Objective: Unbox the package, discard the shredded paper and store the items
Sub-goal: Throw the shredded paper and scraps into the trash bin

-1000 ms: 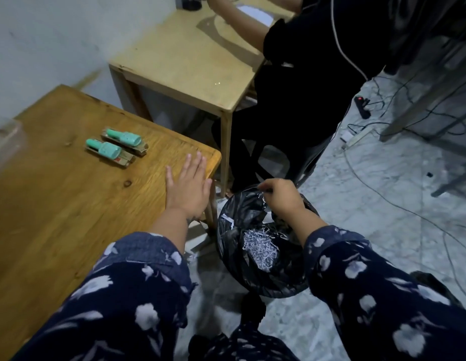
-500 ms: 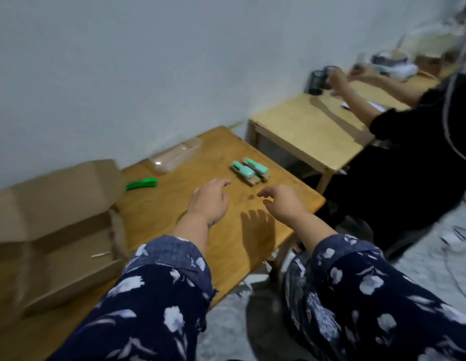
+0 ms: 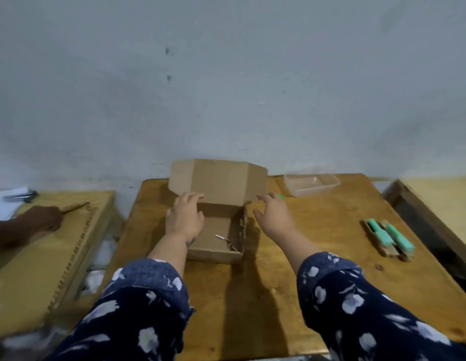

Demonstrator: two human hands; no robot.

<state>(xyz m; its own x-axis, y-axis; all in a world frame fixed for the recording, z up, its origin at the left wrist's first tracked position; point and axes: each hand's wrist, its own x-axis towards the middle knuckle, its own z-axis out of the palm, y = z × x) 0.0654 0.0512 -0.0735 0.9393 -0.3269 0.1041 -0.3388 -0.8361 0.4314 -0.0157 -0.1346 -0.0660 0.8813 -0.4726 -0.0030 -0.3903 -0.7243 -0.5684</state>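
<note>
An open cardboard box [image 3: 218, 250] stands in the middle of the wooden table [image 3: 317, 277], its lid flap up against the wall. A strip or two of shredded paper [image 3: 222, 238] lies on its floor. My left hand [image 3: 185, 217] hovers over the box's left side, fingers apart, holding nothing. My right hand [image 3: 272, 214] is just right of the box's right wall, open too. Two packaged teal items [image 3: 388, 241] lie at the table's right. A small green object [image 3: 281, 196] peeks out behind my right hand.
A clear plastic container [image 3: 311, 184] sits at the back right of the table by the wall. Another person's hand [image 3: 42, 220] with a thin tool rests on a lighter table [image 3: 31, 269] at the left. A third table edge [image 3: 440, 201] shows at the right.
My view swung left from the bin with shredded paper to the table. Both hands left the bin and table edge and now reach around the open box.
</note>
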